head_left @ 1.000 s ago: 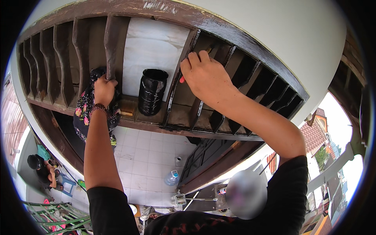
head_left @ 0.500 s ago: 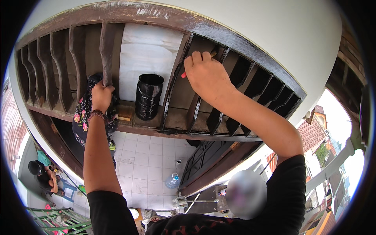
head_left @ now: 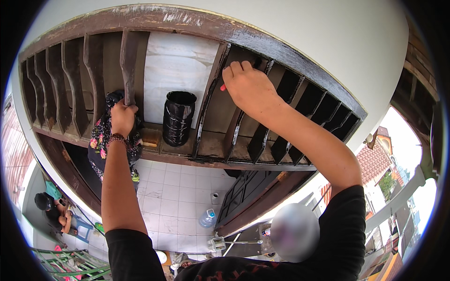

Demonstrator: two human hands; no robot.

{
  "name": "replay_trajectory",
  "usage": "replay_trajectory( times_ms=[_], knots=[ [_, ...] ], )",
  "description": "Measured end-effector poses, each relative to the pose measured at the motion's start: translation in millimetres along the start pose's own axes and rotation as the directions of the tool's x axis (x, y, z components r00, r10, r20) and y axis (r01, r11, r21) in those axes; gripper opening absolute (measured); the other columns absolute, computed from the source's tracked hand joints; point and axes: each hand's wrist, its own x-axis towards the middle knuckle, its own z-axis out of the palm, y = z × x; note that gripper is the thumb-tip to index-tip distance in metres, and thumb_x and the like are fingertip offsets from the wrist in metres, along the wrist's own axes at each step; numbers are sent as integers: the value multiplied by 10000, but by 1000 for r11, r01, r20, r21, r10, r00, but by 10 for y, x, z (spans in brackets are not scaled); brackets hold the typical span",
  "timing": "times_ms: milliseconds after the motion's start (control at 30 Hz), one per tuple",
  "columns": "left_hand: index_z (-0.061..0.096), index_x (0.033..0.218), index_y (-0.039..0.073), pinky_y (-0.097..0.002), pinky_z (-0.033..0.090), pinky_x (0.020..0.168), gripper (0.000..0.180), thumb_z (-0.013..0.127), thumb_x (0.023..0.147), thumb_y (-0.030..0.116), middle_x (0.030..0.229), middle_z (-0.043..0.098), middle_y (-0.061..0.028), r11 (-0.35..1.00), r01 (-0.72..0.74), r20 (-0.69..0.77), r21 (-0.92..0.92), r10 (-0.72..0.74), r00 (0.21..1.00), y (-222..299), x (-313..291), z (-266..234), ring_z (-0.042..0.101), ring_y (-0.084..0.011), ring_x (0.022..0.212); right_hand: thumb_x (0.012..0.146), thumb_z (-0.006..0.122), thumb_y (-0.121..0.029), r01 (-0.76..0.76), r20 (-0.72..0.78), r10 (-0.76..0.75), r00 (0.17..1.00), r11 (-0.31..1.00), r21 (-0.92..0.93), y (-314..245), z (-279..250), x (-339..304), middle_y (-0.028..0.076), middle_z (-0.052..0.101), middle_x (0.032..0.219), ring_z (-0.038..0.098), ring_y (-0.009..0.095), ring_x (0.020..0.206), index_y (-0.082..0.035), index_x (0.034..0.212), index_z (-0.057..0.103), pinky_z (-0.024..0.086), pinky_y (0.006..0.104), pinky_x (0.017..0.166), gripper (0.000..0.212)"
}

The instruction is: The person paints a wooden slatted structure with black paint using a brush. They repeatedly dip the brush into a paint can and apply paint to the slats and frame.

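Observation:
My right hand (head_left: 248,89) is closed around a paintbrush, whose red handle end (head_left: 223,87) sticks out on the left of the fist. The brush's head lies mostly behind my fingers, close to the upper part of a slat (head_left: 268,70) in the wooden louvre frame (head_left: 211,35). My left hand (head_left: 123,118) is closed on the lower part of a brown wooden slat (head_left: 128,65). A dark floral cloth (head_left: 101,143) hangs right beside and behind that hand. Between my hands, a black paint-coated container (head_left: 179,119) stands upright on the frame's ledge.
Slats at the right carry black paint; those at the left are brown. Behind the container stands a pale panel (head_left: 176,61). Far below are a tiled floor (head_left: 173,206), a water bottle (head_left: 207,218), a dark door (head_left: 243,196) and a seated person (head_left: 56,215) at lower left.
My right hand has shifted slightly right, and less of the brush head shows beside my fingers. The left hand keeps its grip on the slat. The whole view has moved a little.

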Motion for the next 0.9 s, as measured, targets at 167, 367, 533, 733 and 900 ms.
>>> replay_trajectory(
  times_ms=[167,367,533,733,900],
  knots=[
    [697,980,-33,-389,511,795,299,656,750,153,834,710,-225,1000,16,-8,5,-16,1000,3,-9,-12,704,-351,856,829,671,-172,-69,10,70,997,995,-72,-163,-213,-73,166,621,895,635,294,890,46,947,633,577,315,712,250],
    [695,989,-33,-395,511,795,309,657,749,157,836,709,-228,1000,11,-4,4,-11,1000,-35,18,23,702,-361,859,837,667,-178,-12,-36,11,999,1000,-25,-179,-166,-18,158,604,902,608,280,861,43,962,626,561,301,726,257],
    [692,1008,-42,-395,511,798,321,660,757,156,860,711,-236,1000,5,-13,2,-5,1000,-27,8,-3,699,-369,874,851,667,-217,-106,10,107,994,993,-50,-237,-394,-140,157,602,911,603,274,868,31,938,634,554,297,743,265],
    [690,1017,-47,-406,511,799,328,658,763,158,866,709,-247,1000,1,-17,13,-1,1000,-21,-7,-12,698,-378,880,850,666,-243,-42,9,43,999,994,-97,-399,-423,-228,158,598,909,597,273,868,22,923,637,553,302,762,276],
    [693,1027,-42,-409,512,805,333,655,763,157,877,709,-250,999,8,7,41,-9,1000,-30,16,10,697,-381,886,848,663,-247,18,106,-19,994,1000,10,-560,-432,-411,166,593,911,594,284,867,25,930,636,554,309,772,285]
  ],
)
